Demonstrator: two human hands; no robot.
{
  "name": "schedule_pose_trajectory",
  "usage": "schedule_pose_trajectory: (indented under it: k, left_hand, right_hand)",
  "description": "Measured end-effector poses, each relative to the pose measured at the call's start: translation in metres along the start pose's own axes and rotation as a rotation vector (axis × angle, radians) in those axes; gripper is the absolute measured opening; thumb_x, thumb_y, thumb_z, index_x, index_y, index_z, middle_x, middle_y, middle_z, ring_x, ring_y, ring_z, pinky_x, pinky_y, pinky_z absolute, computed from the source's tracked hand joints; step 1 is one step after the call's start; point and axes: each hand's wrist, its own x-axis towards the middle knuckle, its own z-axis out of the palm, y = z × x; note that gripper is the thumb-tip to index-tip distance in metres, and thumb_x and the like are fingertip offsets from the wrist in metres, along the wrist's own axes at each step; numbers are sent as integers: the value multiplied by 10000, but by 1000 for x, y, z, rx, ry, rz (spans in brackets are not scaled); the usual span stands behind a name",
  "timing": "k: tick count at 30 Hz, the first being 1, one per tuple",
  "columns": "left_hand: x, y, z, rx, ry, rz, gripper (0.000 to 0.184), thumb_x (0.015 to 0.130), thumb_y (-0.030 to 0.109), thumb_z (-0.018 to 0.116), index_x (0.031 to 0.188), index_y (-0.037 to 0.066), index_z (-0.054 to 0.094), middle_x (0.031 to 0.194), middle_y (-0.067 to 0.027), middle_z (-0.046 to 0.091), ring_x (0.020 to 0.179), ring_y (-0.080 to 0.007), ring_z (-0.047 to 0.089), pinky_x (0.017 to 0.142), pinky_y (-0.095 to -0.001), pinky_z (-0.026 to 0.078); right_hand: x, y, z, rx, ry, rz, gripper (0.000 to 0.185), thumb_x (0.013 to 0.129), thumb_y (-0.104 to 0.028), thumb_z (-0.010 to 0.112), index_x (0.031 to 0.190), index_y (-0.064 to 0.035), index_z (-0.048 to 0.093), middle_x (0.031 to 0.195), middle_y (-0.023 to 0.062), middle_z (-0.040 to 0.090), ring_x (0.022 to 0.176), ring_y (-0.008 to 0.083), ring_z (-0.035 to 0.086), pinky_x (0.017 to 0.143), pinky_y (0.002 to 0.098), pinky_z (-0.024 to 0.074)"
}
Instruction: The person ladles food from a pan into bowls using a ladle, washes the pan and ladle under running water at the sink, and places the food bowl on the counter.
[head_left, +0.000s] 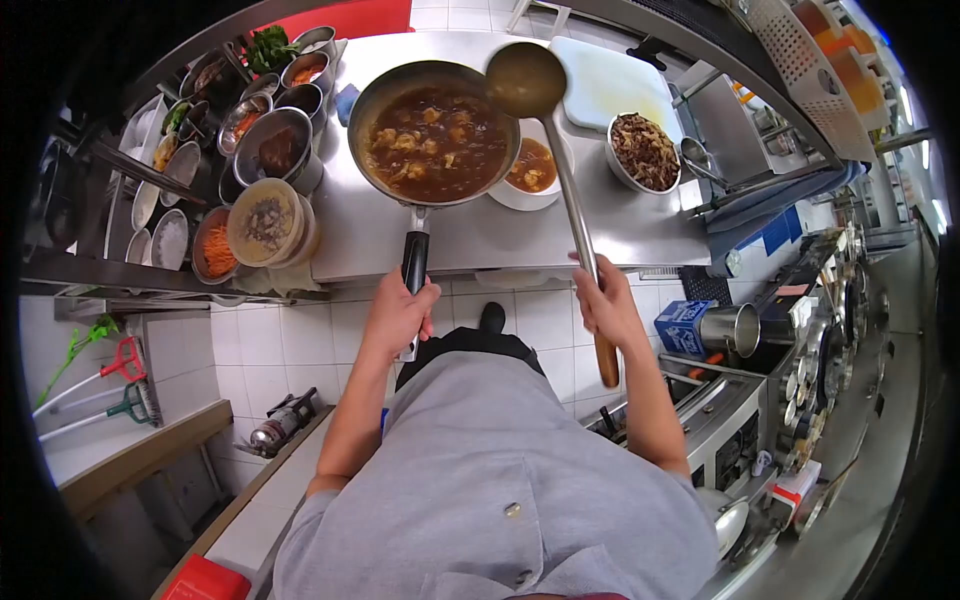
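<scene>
My left hand [401, 314] is wrapped round the black handle of a frying pan [430, 200]. Brown sauce with pale lumps [435, 140] fills the pan, which is over the steel counter. In my right hand [607, 303] is the long shaft of a metal ladle [573, 210], whose wooden end points down toward me. The ladle's round bowl is above the pan's right rim. A white bowl [517, 198] holding brown sauce and pieces stands just right of the pan, partly hidden by the pan and the ladle.
Right of the white bowl is a bowl of dark shredded food [643, 152], near a pale cutting board [610, 85]. Metal containers of ingredients [277, 150] crowd the left, with shredded carrot [217, 250]. A shelf edge crosses the top right. The steel counter [460, 240] ends before my body.
</scene>
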Motion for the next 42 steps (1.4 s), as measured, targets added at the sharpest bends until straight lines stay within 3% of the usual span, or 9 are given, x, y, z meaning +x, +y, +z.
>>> schedule_pose_trajectory:
  k: [2,4,9,12,14,17,20,31,42]
  left_hand:
    - [-1,3,5,6,-8,-16,162,895,124,616,914,31,485,577,-25,513,409,-121,531,373,-275,433]
    - [-2,5,10,24,2,-17,167,898,127,617,913,28,483,578,-27,514,409,-121,530,374,-276,436]
    - [1,0,14,2,31,-16,170,894,129,637,907,59,483,571,-3,485,389,-107,494,350,-264,399]
    - [1,-1,13,-6,22,-11,169,899,130,633,903,58,480,566,-11,497,388,-109,503,351,-262,402]
    - [2,-1,12,53,42,-20,168,904,129,627,904,54,476,565,-19,508,393,-112,515,355,-263,412]
    - [1,3,11,131,75,-27,168,905,125,623,908,49,473,566,-23,509,395,-116,523,357,-267,423]
    - [-1,6,6,133,52,-64,224,907,138,615,940,-29,470,642,-76,558,440,-160,595,385,-304,476]
    - [-15,1,-7,103,53,-42,191,896,116,621,942,-3,479,612,-58,541,416,-149,569,357,-296,444]
    - [0,12,8,-107,-4,-54,148,870,106,628,863,57,489,577,4,477,392,-101,465,355,-258,376]
  right_hand:
    - [25,-2,1,-291,76,-140,303,983,-185,575,1247,-43,532,622,50,537,431,174,513,390,312,375]
    - [47,-7,2,-718,221,-641,326,940,-122,596,1243,-24,525,700,205,616,600,405,608,531,455,454]
    - [63,-13,-6,-863,199,-496,305,922,-90,566,1209,2,520,813,300,623,780,529,584,689,528,472]
    - [41,-21,-3,-790,37,-517,303,950,-139,572,1210,6,515,728,220,614,597,411,608,561,454,488]
    - [12,-53,7,-263,-177,185,313,984,-210,570,1206,5,523,645,63,528,441,176,511,428,316,430]
    - [-16,-74,27,-15,-249,351,355,987,-256,582,1255,-29,534,649,-40,412,425,15,370,373,202,307]
    - [-32,-83,39,117,-334,431,377,997,-259,562,1262,4,513,645,-25,437,397,36,385,348,218,320]
    - [-12,-93,67,608,-526,489,316,1028,-227,485,1217,22,533,586,-44,422,317,3,345,251,167,296]
    - [-29,-127,18,560,-415,335,305,1023,-207,480,1222,18,528,610,-45,413,328,16,346,260,185,289]
